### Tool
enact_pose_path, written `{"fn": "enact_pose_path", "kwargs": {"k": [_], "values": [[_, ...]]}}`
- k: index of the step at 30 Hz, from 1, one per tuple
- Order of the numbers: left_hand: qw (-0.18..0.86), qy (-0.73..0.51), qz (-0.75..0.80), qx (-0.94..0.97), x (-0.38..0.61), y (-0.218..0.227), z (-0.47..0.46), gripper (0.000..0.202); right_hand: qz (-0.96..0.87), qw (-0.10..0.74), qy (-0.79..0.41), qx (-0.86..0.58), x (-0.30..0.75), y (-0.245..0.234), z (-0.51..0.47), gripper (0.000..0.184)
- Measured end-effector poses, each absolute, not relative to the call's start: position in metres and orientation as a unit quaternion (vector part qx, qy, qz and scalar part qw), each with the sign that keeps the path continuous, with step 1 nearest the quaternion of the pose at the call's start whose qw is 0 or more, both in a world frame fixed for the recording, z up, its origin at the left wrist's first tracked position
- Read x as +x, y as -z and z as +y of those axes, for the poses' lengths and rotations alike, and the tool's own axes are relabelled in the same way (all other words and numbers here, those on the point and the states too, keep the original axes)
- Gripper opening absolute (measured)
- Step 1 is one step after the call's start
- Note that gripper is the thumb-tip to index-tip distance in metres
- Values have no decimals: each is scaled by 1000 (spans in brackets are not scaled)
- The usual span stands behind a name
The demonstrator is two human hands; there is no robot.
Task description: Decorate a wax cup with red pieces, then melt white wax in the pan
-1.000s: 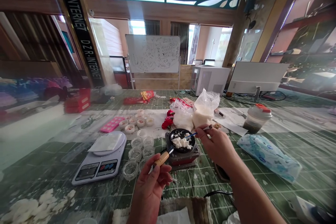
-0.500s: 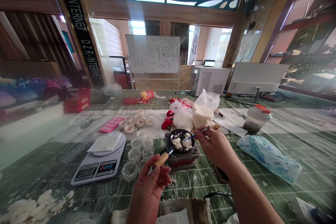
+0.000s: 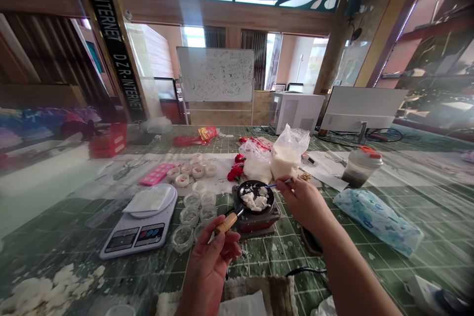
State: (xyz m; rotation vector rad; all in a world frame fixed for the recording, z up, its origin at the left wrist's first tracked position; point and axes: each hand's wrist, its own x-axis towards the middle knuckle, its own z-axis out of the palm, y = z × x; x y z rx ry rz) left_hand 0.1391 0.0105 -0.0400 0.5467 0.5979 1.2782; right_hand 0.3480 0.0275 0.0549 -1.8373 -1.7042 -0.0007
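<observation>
My left hand [image 3: 213, 249] is closed round the wooden handle of a small black frying pan [image 3: 242, 188]. The pan rests on a dark red-and-grey hot plate [image 3: 257, 224]. White waxy chunks [image 3: 255, 201] lie in the pan, mostly gathered towards its near side. My right hand [image 3: 301, 197] pinches a thin blue stick [image 3: 273, 185], whose tip is over the pan's right rim. To the left of the pan stand several clear glass cups [image 3: 189, 217].
A kitchen scale [image 3: 138, 237] with a white sheet lies at left, near a pink mould [image 3: 157, 174] and filled cups [image 3: 182, 180]. Bags of white material [image 3: 287, 158] stand behind the pan. At right are a lidded shaker cup [image 3: 362, 168] and a tissue pack [image 3: 377, 220].
The blue stick's tip has moved from among the chunks up to the pan's right side. The chunks have shifted together towards the near side. My left hand keeps its hold on the handle.
</observation>
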Motion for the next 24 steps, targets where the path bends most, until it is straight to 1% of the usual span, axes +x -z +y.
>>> {"fn": "enact_pose_path", "kwargs": {"k": [2, 6, 7, 11, 15, 19, 24], "values": [[727, -580, 270, 249, 139, 40, 10, 32, -651, 298, -7, -699, 349, -54, 28, 30], [727, -577, 271, 254, 139, 40, 10, 30, -630, 341, 12, -698, 350, -55, 27, 32], [727, -576, 271, 256, 139, 40, 10, 30, -632, 341, 9, -696, 350, -54, 28, 31], [726, -574, 272, 262, 139, 41, 9, 31, -651, 304, -29, -695, 349, -54, 28, 30], [726, -575, 272, 261, 139, 40, 10, 31, -644, 341, -21, -684, 347, -55, 24, 34], [724, -577, 271, 264, 139, 38, 10, 31, -659, 333, -46, -673, 345, -52, 26, 29], [720, -574, 271, 280, 139, 37, 8, 29, -635, 367, -31, -679, 346, -42, 39, 33]]}}
